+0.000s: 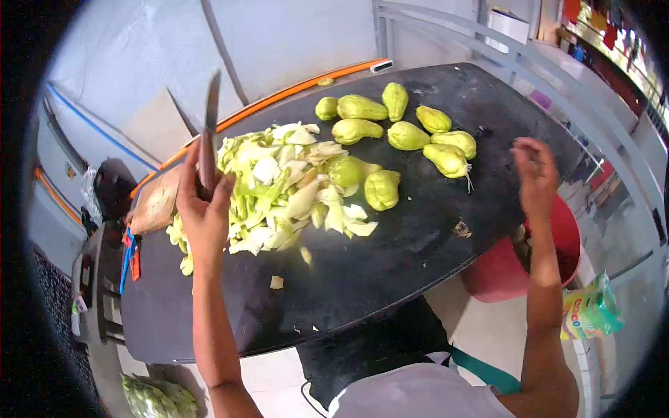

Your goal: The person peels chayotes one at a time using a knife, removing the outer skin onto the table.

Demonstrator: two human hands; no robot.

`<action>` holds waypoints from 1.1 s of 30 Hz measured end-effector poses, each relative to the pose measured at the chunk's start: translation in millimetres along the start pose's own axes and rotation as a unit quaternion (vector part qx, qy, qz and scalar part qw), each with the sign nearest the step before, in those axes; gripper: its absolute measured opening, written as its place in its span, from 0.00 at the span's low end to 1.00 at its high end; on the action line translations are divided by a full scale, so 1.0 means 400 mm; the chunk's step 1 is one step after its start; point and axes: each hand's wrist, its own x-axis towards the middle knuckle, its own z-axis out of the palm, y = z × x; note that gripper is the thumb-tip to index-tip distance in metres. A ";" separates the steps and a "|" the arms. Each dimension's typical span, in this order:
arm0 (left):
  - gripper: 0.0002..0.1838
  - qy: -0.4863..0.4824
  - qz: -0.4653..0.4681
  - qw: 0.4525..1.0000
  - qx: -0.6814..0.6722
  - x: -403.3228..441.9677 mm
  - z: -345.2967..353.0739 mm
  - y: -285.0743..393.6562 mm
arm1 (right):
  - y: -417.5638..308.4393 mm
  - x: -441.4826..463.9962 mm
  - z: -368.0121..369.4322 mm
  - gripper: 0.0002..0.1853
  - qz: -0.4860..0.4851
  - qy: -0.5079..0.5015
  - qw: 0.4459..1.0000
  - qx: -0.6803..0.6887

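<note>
My left hand [203, 202] grips a knife [212, 104] by its dark handle, with the blade pointing up. Beside it lies a wide heap of cut pale-green chayote pieces [279, 188] on the black table [390, 279]. Against the heap's right side rest a few whole chayotes, one of them a rounded chayote [382, 189]. Farther back sit several more whole chayotes [407, 136], and one at the front has roots [470, 180] at its tip. My right hand [536, 171] is open and holds nothing, raised near the table's right edge.
Below the right edge stands a red bucket [557, 251] with something inside. A green and yellow packet [592, 308] is beside it. Metal railing [578, 83] runs along the right. A brown box-like object [156, 202] sits at the table's left; a filled clear bag [159, 398] lies on the floor.
</note>
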 end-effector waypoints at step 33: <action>0.27 -0.074 -0.102 0.991 0.051 -0.140 -0.021 -0.185 | -0.383 -0.031 0.631 0.24 0.364 -0.337 0.692 0.524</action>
